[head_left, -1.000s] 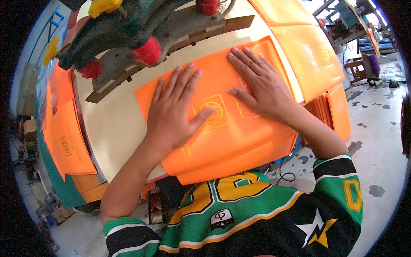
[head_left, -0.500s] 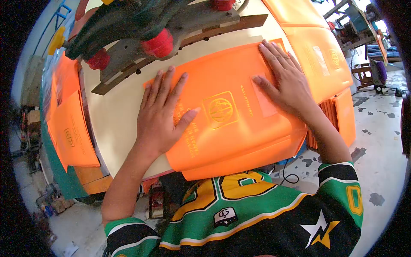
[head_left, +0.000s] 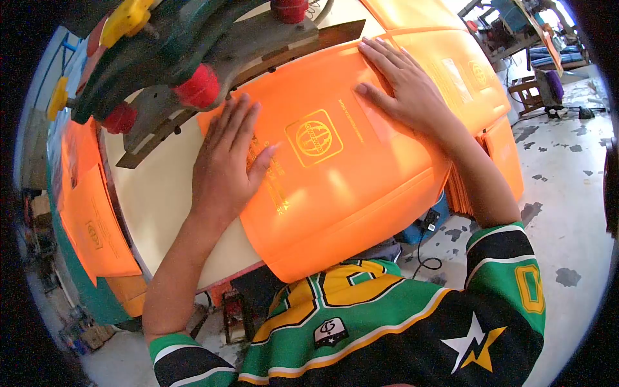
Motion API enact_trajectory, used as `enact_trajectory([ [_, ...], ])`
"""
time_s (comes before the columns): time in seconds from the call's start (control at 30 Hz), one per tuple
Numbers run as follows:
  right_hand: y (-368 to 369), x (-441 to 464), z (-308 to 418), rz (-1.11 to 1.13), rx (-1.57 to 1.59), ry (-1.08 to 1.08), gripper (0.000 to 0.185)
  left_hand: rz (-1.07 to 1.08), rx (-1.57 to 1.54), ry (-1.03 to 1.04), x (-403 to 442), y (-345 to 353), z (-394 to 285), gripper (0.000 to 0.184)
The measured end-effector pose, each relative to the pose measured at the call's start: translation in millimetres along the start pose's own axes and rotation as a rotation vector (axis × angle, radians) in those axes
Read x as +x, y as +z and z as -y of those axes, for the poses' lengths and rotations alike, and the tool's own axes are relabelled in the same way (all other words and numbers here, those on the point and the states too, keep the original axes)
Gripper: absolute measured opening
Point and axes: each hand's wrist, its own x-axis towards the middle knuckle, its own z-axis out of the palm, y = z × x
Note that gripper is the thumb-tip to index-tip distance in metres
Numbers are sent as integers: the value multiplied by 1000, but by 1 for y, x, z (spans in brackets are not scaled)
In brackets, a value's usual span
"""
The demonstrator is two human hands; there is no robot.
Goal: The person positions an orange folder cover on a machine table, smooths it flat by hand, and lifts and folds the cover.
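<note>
An orange folder (head_left: 361, 187) with a gold emblem and gold lettering lies on the cream work surface (head_left: 151, 200). Its far edge reaches the metal bar (head_left: 284, 57) under the dark green machine. My left hand (head_left: 225, 161) rests flat on the folder's left side, fingers stretched toward the bar. On the upper right part of the folder lies my right hand (head_left: 406, 87), its fingers spread and the thumb apart. Neither hand is closed on anything.
The dark green machine (head_left: 155, 51) has red knobs (head_left: 198, 87) and yellow handles (head_left: 129, 22). More orange folders (head_left: 451, 84) lie at the right, with a stack (head_left: 503, 155) below them. Other orange sheets (head_left: 97, 219) are at the left. A black cable hangs beside the table.
The folder has moved away from my body, up against the metal bar. Both hands have moved forward with it, still flat on top.
</note>
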Motion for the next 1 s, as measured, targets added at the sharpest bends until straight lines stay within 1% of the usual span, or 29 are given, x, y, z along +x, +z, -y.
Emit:
enact_trajectory([
  [0.07,0,1,-2,1,10,-7,80,19,-38,70,-1,2,-1,59],
  [0.17,2,0,-4,-12,12,-10,80,7,-69,71,0,-1,-1,55],
  [0.37,1,0,-4,-21,39,-10,81,27,-134,55,2,-3,-1,54],
  [0.5,1,0,-8,-20,30,7,82,22,-103,51,3,-5,-7,55],
  [0.57,1,1,-8,-26,27,-36,82,42,-91,45,2,-5,-8,53],
  [0.7,1,0,-11,-19,26,-34,83,62,-103,31,0,-9,-11,53],
  [0.77,0,-1,-9,-23,9,-21,80,67,-106,35,0,-9,-10,54],
  [1.0,-2,-1,-8,-17,28,-8,80,62,-122,37,1,-12,-12,57],
])
